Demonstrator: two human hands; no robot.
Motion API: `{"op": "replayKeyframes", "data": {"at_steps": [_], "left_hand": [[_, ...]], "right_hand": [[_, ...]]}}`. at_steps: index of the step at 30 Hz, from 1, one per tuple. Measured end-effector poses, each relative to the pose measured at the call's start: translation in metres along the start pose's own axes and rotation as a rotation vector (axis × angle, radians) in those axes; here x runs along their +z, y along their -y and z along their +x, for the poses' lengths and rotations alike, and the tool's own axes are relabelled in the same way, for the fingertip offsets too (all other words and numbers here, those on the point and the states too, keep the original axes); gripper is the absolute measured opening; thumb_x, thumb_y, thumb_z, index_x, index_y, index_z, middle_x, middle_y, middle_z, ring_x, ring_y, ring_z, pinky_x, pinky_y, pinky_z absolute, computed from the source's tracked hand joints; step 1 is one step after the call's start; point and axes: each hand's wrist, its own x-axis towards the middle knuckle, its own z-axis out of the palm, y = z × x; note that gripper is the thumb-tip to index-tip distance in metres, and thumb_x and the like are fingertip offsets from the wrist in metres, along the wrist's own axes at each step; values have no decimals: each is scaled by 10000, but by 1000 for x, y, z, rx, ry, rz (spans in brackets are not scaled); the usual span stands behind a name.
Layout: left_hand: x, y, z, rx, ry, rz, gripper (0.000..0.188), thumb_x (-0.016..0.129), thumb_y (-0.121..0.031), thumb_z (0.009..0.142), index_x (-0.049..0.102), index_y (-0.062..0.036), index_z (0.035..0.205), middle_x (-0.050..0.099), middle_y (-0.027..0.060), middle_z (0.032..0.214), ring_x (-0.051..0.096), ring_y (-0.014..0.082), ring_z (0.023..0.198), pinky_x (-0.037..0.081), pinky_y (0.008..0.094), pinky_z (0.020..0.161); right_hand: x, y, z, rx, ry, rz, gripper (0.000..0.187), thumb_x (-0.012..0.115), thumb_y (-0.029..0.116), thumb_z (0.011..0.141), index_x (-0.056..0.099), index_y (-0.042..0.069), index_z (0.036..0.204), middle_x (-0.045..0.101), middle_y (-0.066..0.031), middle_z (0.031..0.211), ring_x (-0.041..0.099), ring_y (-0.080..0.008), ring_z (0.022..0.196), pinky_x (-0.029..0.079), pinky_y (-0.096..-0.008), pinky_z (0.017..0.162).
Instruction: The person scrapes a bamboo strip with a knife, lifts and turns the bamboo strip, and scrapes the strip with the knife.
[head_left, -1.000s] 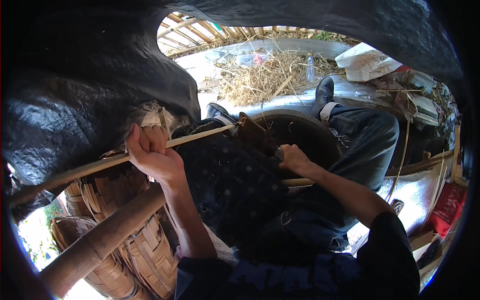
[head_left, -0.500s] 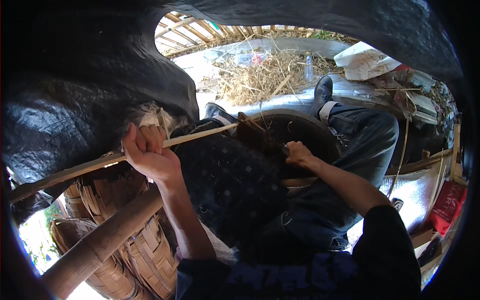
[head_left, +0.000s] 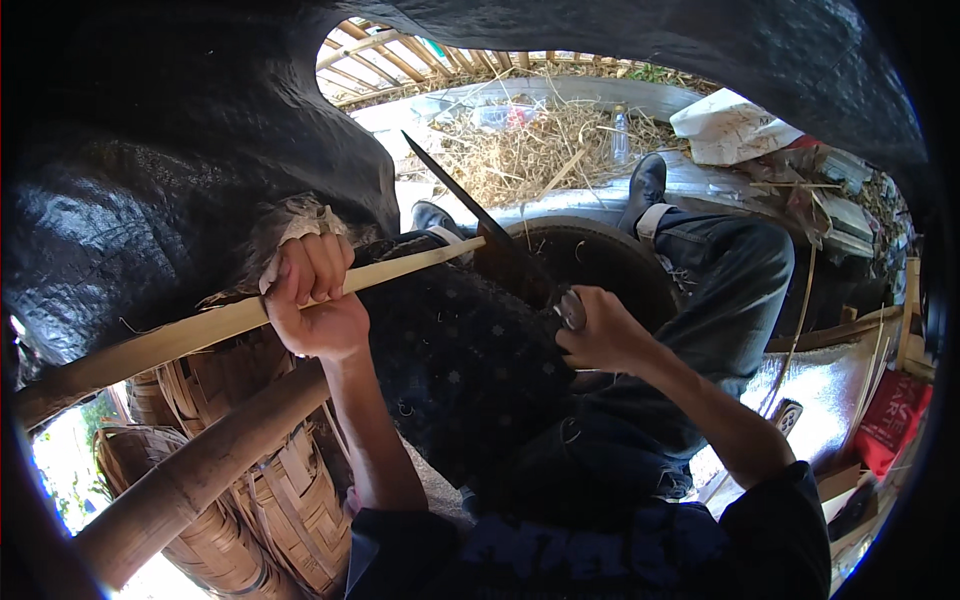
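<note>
My left hand (head_left: 322, 288) is closed around a long pale bamboo strip (head_left: 215, 328), which runs from the left edge up to the middle. In my closed right hand (head_left: 612, 332) is the handle of a machete (head_left: 512, 258). Its long dark blade points up and to the left, by the strip's far end; whether they touch I cannot tell. A dark patterned cloth (head_left: 465, 335) covers my lap beneath the strip. Beyond the blade stands a round dark tire-like object (head_left: 600, 260) between my legs.
A thick bamboo pole (head_left: 215, 475) crosses the lower left above woven bamboo baskets (head_left: 295, 520). Black sheeting (head_left: 180, 170) hangs at the left and overhead. Dry straw shavings (head_left: 520, 150), a plastic bottle (head_left: 620, 135) and a white sack (head_left: 735, 125) lie ahead; a red bag (head_left: 890, 420) is at right.
My right hand has come up slightly, and the machete blade now shows raised. My left hand has shifted a little right, and the strip shows more of its broad pale face.
</note>
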Motion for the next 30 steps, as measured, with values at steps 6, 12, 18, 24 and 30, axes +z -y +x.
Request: {"op": "replayKeyframes", "data": {"at_steps": [6,12,18,24,30], "left_hand": [[29,4,-2,51,-413,361,423,309,-266,922,197,-149,532,181,-33,455,151,72,405,165,239,453],[31,11,-1,-16,-145,148,412,300,-261,919,201,-151,535,174,-38,472,145,65,426,162,229,452],[20,14,4,-56,-27,98,394,315,-238,907,207,-151,538,184,-39,477,162,61,436,166,228,452],[26,14,-1,24,-375,199,413,343,-235,903,186,-151,530,152,-41,487,132,66,443,152,231,447],[24,12,-2,36,-396,226,416,346,-235,904,176,-149,534,136,-41,497,118,70,451,133,236,445]], "right_hand": [[22,4,-16,-66,4,147,229,574,103,661,506,-63,804,567,-237,692,585,-377,694,454,-385,611],[33,-6,-13,-134,48,157,272,576,111,666,504,-71,855,578,-241,726,595,-359,710,462,-363,630],[22,1,-10,37,194,229,262,559,129,673,508,-66,840,576,-211,708,601,-308,676,459,-360,613],[33,2,-11,82,201,282,241,568,127,665,508,-46,822,565,-182,663,590,-281,612,451,-347,568],[22,18,-5,-215,53,358,209,571,78,655,507,-43,813,559,-167,655,588,-287,626,446,-352,580]]}}
